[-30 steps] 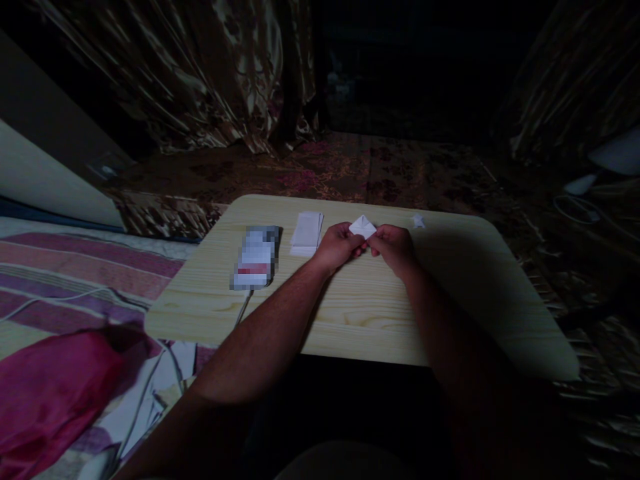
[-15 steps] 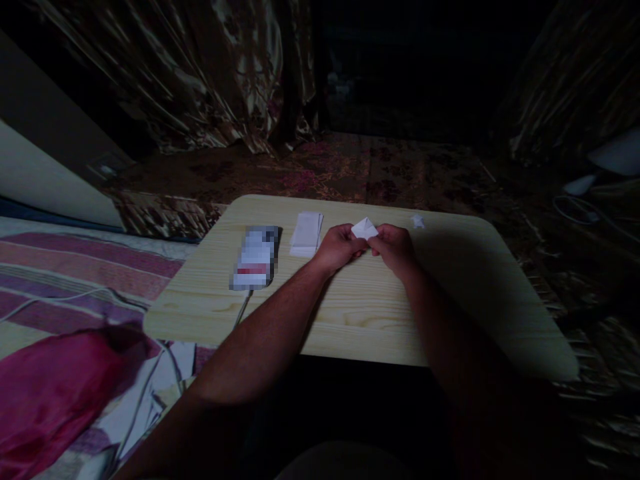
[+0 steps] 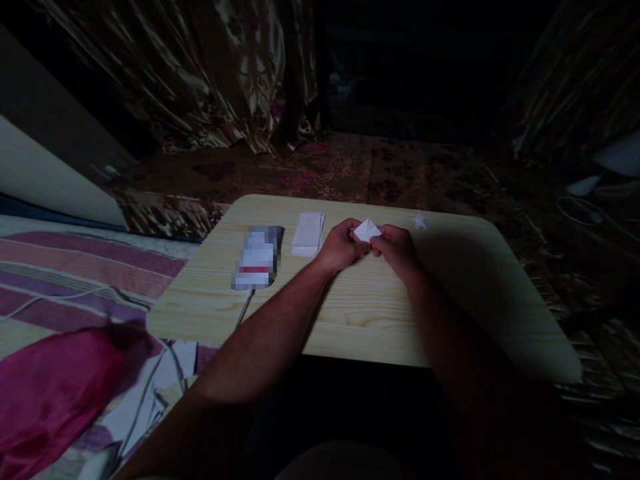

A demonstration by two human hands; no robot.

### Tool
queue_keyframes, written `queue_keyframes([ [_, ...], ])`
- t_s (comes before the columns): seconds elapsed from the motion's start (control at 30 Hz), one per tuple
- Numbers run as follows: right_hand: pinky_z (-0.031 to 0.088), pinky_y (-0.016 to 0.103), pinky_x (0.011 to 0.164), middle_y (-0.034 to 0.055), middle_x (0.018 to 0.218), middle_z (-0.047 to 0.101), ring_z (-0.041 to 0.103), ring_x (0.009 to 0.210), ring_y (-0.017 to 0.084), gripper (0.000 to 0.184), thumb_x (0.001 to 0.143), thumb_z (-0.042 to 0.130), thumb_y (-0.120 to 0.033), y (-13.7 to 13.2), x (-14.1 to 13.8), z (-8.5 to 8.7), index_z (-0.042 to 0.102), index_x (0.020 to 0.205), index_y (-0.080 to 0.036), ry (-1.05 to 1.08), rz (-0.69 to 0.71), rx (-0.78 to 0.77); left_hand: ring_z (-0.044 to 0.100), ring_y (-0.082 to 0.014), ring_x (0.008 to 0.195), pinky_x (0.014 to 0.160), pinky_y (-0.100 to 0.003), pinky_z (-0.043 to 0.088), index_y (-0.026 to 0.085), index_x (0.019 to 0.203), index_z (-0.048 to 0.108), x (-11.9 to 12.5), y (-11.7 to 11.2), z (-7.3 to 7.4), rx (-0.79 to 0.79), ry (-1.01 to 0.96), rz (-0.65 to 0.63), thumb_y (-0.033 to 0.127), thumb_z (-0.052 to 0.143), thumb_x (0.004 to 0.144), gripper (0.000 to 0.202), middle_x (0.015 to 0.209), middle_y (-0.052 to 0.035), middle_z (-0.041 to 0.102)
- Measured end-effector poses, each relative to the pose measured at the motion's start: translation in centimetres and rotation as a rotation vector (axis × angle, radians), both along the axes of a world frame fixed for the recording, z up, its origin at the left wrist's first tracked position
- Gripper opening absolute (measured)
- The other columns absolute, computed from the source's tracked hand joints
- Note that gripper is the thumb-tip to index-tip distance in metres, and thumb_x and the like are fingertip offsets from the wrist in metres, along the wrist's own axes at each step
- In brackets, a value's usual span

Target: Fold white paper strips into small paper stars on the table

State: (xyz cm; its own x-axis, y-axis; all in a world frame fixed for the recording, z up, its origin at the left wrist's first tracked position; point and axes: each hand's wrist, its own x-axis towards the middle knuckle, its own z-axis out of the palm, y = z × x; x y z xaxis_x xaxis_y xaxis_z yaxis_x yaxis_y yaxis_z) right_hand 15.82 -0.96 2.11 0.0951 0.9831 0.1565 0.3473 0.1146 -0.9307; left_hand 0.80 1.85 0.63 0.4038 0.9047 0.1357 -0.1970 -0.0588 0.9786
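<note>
A small folded sheet of white paper (image 3: 367, 229), its top coming to a point with creases meeting there, is held just over the table. My left hand (image 3: 346, 245) grips its left side, fingers closed on it. On the right side my right hand (image 3: 395, 248) pinches the same paper, its thumb at the lower edge. A stack of white paper (image 3: 308, 233) lies left of my left hand. Beyond my right hand rests a little folded white paper piece (image 3: 419, 221). The paper's underside is hidden by my fingers.
The pale wood-grain table (image 3: 370, 320) has rounded corners. A blurred-out phone (image 3: 257, 259) with a cable (image 3: 245, 308) lies at its left. A bed with a striped cover (image 3: 90, 260) and a pink cloth (image 3: 60, 393) is on the left; patterned curtains (image 3: 250, 73) hang behind.
Both hands stay on the folded paper, with only slight shifts of the fingers. The whole view has moved a little.
</note>
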Motion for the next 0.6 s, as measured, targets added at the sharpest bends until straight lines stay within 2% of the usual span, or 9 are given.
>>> queue_keyframes([
  [0.2, 0.031, 0.023, 0.043, -0.0035, 0.048, 0.054, 0.045, 0.044, 0.011, 0.009, 0.064, 0.056, -0.024, 0.01, 0.0, 0.01, 0.061, 0.067, -0.016, 0.005, 0.0, 0.007, 0.05, -0.0067, 0.049, 0.047, -0.018, 0.032, 0.017, 0.094, 0.052, 0.03, -0.17, -0.12, 0.039, 0.093, -0.012, 0.016, 0.075, 0.061, 0.04, 0.061, 0.0053, 0.057],
  [0.4, 0.032, 0.024, 0.044, -0.0035, 0.049, 0.055, 0.046, 0.045, 0.011, 0.014, 0.066, 0.057, -0.026, -0.05, 0.04, 0.25, 0.064, 0.073, -0.016, 0.015, 0.03, -0.029, 0.05, -0.0071, 0.05, 0.048, -0.019, 0.033, 0.016, 0.096, 0.053, 0.02, -0.08, -0.23, 0.051, 0.104, -0.006, 0.017, 0.074, 0.062, 0.041, 0.063, 0.0049, 0.057],
  [0.6, 0.032, 0.024, 0.045, -0.0034, 0.048, 0.054, 0.045, 0.046, 0.012, 0.012, 0.064, 0.057, -0.026, -0.08, -0.05, 0.26, 0.063, 0.069, -0.016, -0.012, 0.002, -0.005, 0.049, -0.0066, 0.052, 0.05, -0.018, 0.033, 0.016, 0.094, 0.054, -0.03, -0.24, -0.06, 0.086, 0.135, -0.006, 0.019, 0.075, 0.061, 0.04, 0.065, 0.0053, 0.057],
])
